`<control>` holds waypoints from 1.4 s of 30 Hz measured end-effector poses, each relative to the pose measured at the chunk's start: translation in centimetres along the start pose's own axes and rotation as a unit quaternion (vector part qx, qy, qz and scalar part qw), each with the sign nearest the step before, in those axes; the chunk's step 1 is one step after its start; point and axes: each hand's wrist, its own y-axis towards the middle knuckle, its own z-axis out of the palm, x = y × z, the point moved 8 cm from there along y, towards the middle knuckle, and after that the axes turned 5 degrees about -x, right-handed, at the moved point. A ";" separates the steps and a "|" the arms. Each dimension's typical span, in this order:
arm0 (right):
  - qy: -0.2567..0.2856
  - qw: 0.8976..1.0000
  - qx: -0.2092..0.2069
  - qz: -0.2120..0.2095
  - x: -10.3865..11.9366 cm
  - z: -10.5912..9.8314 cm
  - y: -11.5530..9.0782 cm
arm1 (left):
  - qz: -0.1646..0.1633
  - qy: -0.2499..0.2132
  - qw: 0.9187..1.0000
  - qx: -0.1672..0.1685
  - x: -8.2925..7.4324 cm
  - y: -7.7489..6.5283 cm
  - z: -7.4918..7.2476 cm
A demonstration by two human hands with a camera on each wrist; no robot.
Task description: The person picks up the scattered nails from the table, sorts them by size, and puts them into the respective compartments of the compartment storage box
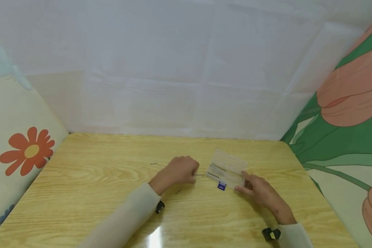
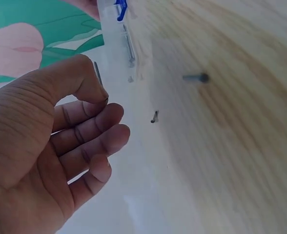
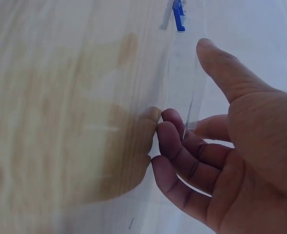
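One box (image 1: 229, 159), two tabletop fasteners (image 2: 197, 77) (image 2: 154, 117)

Soft even light, white glare on the tabletop (image 1: 80, 193), hazy wrist views

Glossy yellow wood-grain table (image 1: 90, 193), rounded far corners, white light glare (image 1: 155, 237) on its top. Creased white sheet (image 1: 148, 51) behind. Left: cream wall covering (image 1: 18, 110), red-orange printed flower (image 1: 31, 151). Right: printed pink tulips (image 1: 356, 86), green leaves (image 1: 344, 139).
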 end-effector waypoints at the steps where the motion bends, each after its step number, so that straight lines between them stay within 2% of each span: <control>1: -0.001 1.000 0.000 -0.001 0.0 0.0 0.0 | 0.002 0.000 1.000 0.000 -0.2 0.2 0.0; 10: 0.001 1.000 0.002 -0.002 -0.2 0.1 0.1 | 0.014 0.005 1.000 -0.004 -1.8 1.9 0.3; 17: 0.001 1.000 0.000 0.000 -0.2 0.1 0.2 | 0.016 0.002 1.000 -0.018 -2.0 3.4 0.9; 26: -0.001 1.000 -0.001 -0.007 -0.2 0.2 0.2 | 0.018 0.007 1.000 -0.024 -2.3 4.4 1.3; 30: -0.001 1.000 -0.007 -0.012 -0.1 0.2 0.2 | 0.014 0.013 1.000 -0.016 -2.4 4.7 1.6; 35: 0.002 1.000 -0.007 -0.012 -0.1 0.1 0.1 | 0.003 0.044 0.999 0.007 -2.6 4.7 1.8; 42: 0.011 1.000 0.000 0.005 -0.2 0.0 -0.1 | 0.009 0.050 0.999 -0.002 -2.7 3.7 0.7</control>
